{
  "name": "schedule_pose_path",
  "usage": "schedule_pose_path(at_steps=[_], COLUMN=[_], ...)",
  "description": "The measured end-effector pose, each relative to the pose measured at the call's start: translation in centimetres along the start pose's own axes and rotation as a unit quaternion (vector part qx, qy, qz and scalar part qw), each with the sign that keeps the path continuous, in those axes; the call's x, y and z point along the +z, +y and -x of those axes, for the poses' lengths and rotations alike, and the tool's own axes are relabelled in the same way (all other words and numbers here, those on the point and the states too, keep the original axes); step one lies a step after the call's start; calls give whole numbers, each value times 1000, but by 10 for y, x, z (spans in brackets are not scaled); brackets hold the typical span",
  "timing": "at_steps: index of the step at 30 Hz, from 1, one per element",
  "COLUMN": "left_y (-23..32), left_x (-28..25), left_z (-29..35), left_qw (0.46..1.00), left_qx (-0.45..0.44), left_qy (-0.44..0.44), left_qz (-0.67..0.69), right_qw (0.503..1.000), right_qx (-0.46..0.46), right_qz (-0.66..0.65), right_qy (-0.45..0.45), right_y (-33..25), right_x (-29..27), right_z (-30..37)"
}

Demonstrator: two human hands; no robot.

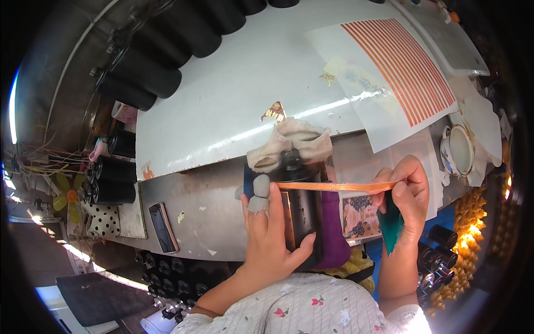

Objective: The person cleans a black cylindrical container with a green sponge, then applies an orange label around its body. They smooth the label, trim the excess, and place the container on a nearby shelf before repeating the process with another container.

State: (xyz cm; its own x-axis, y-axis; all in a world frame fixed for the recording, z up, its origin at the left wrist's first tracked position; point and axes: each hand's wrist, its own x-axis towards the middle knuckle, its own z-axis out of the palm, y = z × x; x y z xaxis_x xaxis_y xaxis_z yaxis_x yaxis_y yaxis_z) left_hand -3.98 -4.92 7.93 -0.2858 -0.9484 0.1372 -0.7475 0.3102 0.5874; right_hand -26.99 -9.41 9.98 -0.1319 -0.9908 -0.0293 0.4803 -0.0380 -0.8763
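Observation:
A narrow orange strip (322, 187) is stretched crosswise over a black cylinder (305, 222) in front of me. My right hand (409, 195) pinches the strip's right end, and a dark green flat piece (391, 222) sticks out below its fingers. At the strip's left end rests a fingertip of my left hand (270, 239). That hand has its fingers stretched and thumb apart, lying along the cylinder's left side. Grey wrapping (260, 195) covers one or more of its fingers. A crumpled whitish cloth (295, 139) lies around the cylinder's far end.
Beyond the cylinder is a white board (233, 106), bearing a sheet of orange strips (400, 67). A cup (460, 149) stands right, a phone (163, 227) lies left. Black cylinders (147, 69) line the far left, and a purple cloth (335, 234) hangs beside my right arm.

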Motion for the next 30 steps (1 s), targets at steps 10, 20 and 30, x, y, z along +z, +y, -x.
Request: schedule_pose_path(at_steps=[10,20,30], left_y=[6,30,-33], left_x=[-1,2,24], left_z=[-3,-17,5], left_qw=[998,985,966], left_qx=[26,62,-23], left_qy=[-6,-10,48], left_qz=[-61,-159,252], right_qw=[997,990,997], right_qx=[24,108,70], right_qz=[38,-27,-13], right_qy=[70,86,18], right_y=[19,44,32], right_x=[-22,-25,-4], right_z=[1,-1,3])
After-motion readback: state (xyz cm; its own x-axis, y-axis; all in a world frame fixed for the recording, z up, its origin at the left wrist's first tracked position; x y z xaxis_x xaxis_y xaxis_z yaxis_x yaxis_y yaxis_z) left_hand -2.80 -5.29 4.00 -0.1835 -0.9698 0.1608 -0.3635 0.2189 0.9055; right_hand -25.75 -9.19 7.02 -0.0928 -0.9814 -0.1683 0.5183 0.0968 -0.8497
